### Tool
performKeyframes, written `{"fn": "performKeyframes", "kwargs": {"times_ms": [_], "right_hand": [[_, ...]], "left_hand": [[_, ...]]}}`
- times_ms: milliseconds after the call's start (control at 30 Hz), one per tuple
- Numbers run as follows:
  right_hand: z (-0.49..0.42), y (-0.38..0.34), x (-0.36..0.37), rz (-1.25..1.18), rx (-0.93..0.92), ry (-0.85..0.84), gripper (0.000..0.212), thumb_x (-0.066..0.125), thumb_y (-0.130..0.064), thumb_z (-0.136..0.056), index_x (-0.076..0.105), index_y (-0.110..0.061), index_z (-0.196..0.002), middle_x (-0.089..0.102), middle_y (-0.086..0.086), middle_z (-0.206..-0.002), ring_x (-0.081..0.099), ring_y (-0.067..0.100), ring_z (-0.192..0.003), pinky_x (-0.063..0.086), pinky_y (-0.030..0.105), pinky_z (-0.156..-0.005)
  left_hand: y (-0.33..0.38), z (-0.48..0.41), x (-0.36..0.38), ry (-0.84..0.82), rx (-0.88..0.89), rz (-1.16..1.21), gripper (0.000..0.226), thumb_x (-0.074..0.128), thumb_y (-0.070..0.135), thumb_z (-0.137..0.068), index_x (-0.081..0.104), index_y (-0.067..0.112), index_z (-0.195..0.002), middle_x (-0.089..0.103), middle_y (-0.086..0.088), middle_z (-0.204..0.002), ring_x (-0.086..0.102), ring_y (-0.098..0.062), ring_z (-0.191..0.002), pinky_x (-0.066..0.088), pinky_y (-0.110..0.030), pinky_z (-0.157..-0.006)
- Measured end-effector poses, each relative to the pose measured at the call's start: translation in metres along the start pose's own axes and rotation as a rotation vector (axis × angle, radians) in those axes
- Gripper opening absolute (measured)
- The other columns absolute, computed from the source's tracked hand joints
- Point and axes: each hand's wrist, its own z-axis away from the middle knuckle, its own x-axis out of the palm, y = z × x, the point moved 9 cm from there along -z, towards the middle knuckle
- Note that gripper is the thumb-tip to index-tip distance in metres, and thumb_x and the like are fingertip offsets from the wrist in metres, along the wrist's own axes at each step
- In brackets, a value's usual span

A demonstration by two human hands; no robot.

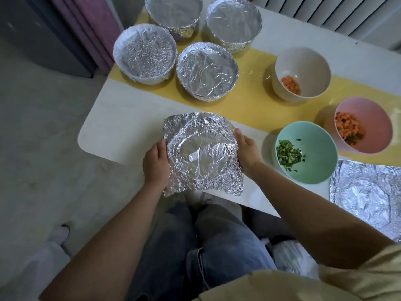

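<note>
Fingers [162, 148] of your left hand [156, 164] and right hand [247, 151] grip one foil-draped bowl [201, 153]. Behind it stand four foiled bowls [145, 53] [173, 13] [234, 25] [207, 70], with three open bowls [302, 59] [373, 114] [319, 146] and one foil sheet [366, 198] to your right.

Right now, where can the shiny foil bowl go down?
Bare white table left of the held foil-wrapped bowl, in front of four foil-covered bowls. Crowded right: mint-green bowl, pink bowl, flat foil sheet.

I see a white tabletop [121, 118] with rounded corners and a yellow runner [256, 101] across it. A pale grey floor [43, 148] lies on the left. A dark cabinet [32, 40] stands beside a purple curtain [86, 29], with a white ribbed radiator [325, 11] at the far right. The light is soft.
</note>
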Motion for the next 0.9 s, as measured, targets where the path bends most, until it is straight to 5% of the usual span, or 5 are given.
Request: {"fn": "performKeyframes", "kwargs": {"times_ms": [167, 300, 533, 733, 900], "right_hand": [[-0.003, 0.007, 0.005, -0.022, 0.070, -0.047, 0.061, 0.036, -0.044, -0.103, 0.037, 0.000, -0.145, 0.052, 0.009, -0.136, 0.051, 0.017, -0.112, 0.036, 0.025, -0.089], [-0.006, 0.017, 0.005, -0.001, 0.113, -0.020, 0.063, 0.038, -0.049, -0.101, 0.038, -0.005, -0.146, 0.057, 0.002, -0.079, 0.046, 0.001, -0.051, 0.039, 0.017, -0.053], [-0.005, 0.000, 0.001, -0.037, 0.034, -0.007, 0.051, 0.038, -0.038, -0.104, 0.050, 0.000, -0.136, 0.049, 0.024, -0.139, 0.048, 0.038, -0.126, 0.041, 0.041, -0.099], [-0.011, -0.015, -0.001, 0.070, 0.000, -0.002, 0.058, 0.039, -0.039, -0.104, 0.054, 0.015, -0.118, 0.062, 0.025, -0.076, 0.061, 0.033, -0.072, 0.045, 0.029, -0.060], [-0.015, -0.011, -0.001, 0.132, -0.005, 0.006, 0.057, 0.040, -0.041, -0.103, 0.055, 0.012, -0.117, 0.060, 0.034, -0.111, 0.062, 0.037, -0.093, 0.050, 0.047, -0.085]], "left_hand": [[-0.012, -0.002, 0.009, -0.026, -0.039, 0.076, 0.043, 0.036, 0.028, -0.106, 0.053, 0.007, -0.074, 0.044, -0.001, -0.054, 0.045, -0.012, -0.051, 0.036, -0.032, -0.062], [-0.009, 0.000, 0.010, -0.022, -0.055, 0.109, 0.037, 0.035, 0.028, -0.106, 0.059, 0.016, -0.080, 0.056, -0.009, -0.069, 0.051, -0.018, -0.065, 0.038, -0.031, -0.067], [-0.017, -0.001, 0.007, -0.029, -0.098, 0.129, 0.049, 0.037, 0.039, -0.103, 0.041, 0.016, -0.060, 0.045, -0.010, -0.049, 0.042, -0.024, -0.040, 0.041, -0.042, -0.051], [-0.010, -0.005, -0.006, 0.033, -0.110, 0.175, 0.048, 0.040, 0.040, -0.100, 0.043, 0.021, -0.056, 0.044, -0.005, -0.049, 0.040, -0.022, -0.039, 0.035, -0.033, -0.048], [-0.011, -0.003, -0.005, -0.001, -0.105, 0.130, 0.037, 0.042, 0.034, -0.102, 0.044, 0.023, -0.066, 0.048, -0.005, -0.054, 0.045, -0.020, -0.038, 0.040, -0.034, -0.048]]}}
